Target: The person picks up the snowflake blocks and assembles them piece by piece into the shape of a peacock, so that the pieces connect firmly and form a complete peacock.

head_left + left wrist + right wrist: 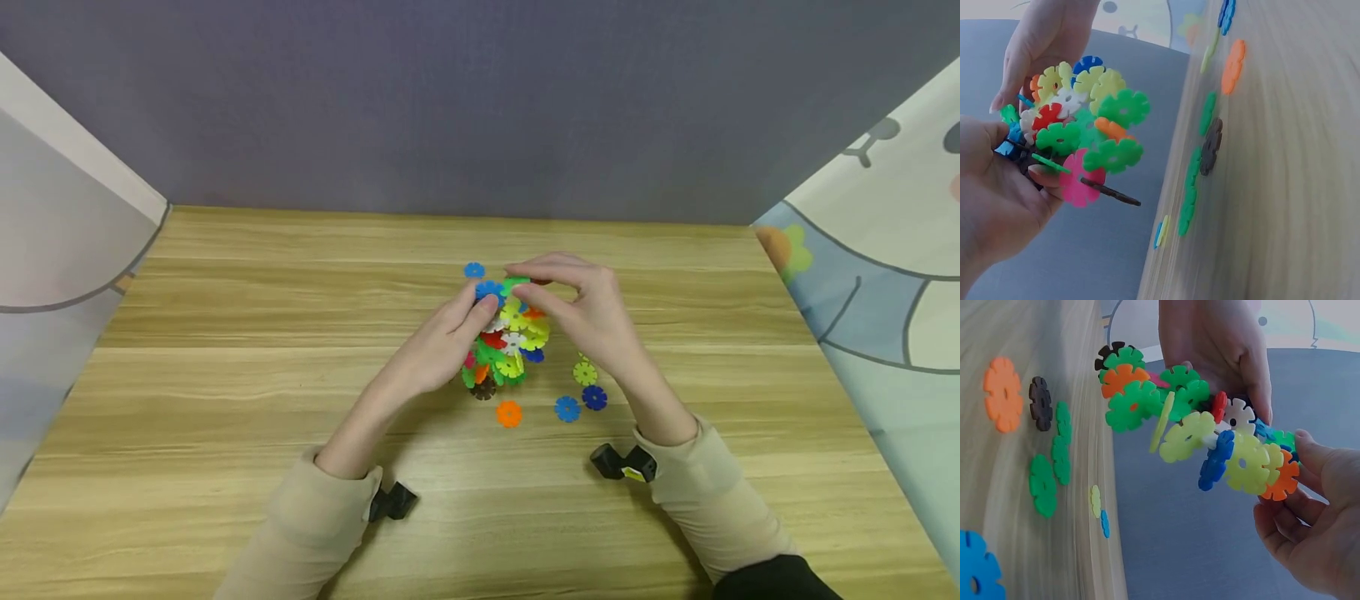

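A bunch of slotted plastic snowflake discs [513, 342], joined at many angles in green, yellow, red, white, orange, pink and blue, is held up off the table. My left hand [442, 342] grips it from the left, the thumb lying over a blue disc [489, 290] at the top. On the other side, my right hand [592, 308] pinches a green disc [1284, 439] at the top end between thumb and fingers. That green disc touches or sits against the blue one; whether their slots are joined cannot be made out. A pink disc [1082, 181] sticks out at the lower end.
Loose discs lie on the wooden table [225, 358]: an orange one [509, 414], a blue one [567, 408], a dark blue one [595, 397], a brown one [1040, 403] and several green ones. Behind the table stands a grey panel [465, 108].
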`<state>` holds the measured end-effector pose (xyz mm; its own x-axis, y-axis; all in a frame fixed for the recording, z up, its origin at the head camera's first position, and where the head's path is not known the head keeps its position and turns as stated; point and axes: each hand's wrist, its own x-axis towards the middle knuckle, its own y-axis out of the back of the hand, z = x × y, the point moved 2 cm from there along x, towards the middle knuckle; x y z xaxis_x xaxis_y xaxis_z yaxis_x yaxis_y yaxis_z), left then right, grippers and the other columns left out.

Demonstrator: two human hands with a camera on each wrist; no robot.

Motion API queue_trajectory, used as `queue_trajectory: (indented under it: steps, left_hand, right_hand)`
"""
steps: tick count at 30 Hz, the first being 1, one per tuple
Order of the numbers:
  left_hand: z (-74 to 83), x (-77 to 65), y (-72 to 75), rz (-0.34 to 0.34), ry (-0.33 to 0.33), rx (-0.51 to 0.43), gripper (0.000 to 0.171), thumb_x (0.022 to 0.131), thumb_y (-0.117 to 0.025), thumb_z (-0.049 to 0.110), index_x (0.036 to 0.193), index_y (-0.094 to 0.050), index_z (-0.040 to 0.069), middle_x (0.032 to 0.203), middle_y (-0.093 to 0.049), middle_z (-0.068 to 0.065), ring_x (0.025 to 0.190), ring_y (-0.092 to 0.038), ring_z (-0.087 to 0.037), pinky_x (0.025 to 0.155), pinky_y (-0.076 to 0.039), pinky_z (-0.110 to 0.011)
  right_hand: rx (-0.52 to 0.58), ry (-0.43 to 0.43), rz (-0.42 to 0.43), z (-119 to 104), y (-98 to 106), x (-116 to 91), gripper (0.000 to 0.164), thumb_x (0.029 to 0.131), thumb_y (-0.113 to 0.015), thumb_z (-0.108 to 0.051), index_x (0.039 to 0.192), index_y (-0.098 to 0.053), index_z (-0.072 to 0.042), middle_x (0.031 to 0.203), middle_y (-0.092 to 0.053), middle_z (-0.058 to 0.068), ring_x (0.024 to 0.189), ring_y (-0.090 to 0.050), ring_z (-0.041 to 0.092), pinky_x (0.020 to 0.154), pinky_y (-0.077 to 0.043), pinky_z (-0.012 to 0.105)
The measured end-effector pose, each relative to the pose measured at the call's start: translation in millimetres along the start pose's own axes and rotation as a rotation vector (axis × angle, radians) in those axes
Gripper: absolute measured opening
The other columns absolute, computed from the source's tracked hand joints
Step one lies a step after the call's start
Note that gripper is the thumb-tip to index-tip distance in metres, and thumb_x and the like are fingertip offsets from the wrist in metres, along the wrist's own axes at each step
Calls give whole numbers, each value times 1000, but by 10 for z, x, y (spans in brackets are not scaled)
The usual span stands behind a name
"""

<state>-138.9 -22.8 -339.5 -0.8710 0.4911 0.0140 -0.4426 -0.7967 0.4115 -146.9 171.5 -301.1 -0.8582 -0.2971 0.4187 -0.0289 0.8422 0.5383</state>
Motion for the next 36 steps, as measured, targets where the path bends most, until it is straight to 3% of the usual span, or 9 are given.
queue_trajectory:
  steps: [9, 14, 21, 29, 33, 36]
  left_hand:
    - [4, 13, -51, 64, -9, 90, 32, 113, -25, 42, 109, -41, 14, 89, -43, -4, 90, -51, -22, 75, -43, -36]
    - [5, 12, -67, 65, -15, 90, 30, 114, -25, 39, 109, -41, 13, 89, -44, -5, 83, -47, -22, 71, -41, -34]
    - [11, 6, -64, 61, 2, 100, 29, 114, -25, 37, 110, -40, 13, 88, -44, -5, 78, -45, -21, 68, -39, -32]
    - [8, 30, -22, 68, -6, 5, 32, 112, -32, 45, 113, -42, 14, 93, -47, -6, 86, -50, -22, 75, -43, -35]
    - [-15, 38, 43, 85, -14, -45, 32, 112, -36, 43, 118, -43, 13, 100, -49, -6, 97, -52, -22, 83, -44, -36]
    - [-33, 28, 127, 123, -14, -82, 30, 112, -39, 40, 117, -43, 11, 100, -47, -7, 95, -49, -24, 81, -43, -37]
  right_hand:
    - [8, -28, 91, 16, -87, -26, 16, 89, -81, -13, 104, -82, -8, 98, -79, 5, 90, -68, 9, 84, -55, 24]
    - [6, -21, 84, 29, -105, -26, 13, 89, -81, -12, 102, -82, -8, 98, -80, 5, 90, -70, 10, 86, -57, 29]
    - [23, -22, 54, 33, -132, -27, 13, 90, -80, -10, 103, -82, -8, 99, -79, 7, 94, -70, 12, 87, -55, 23]
    - [144, -92, 34, 100, -86, -15, 22, 99, -70, -15, 119, -76, -9, 119, -76, 8, 103, -69, 13, 87, -57, 22]
    - [226, -128, 19, 236, 3, -10, 27, 103, -63, -19, 126, -73, -9, 123, -75, 9, 107, -70, 16, 91, -59, 24]
    - [274, -173, -19, 381, 66, -4, 31, 105, -61, -21, 129, -70, -5, 123, -74, 9, 108, -71, 17, 95, -59, 26]
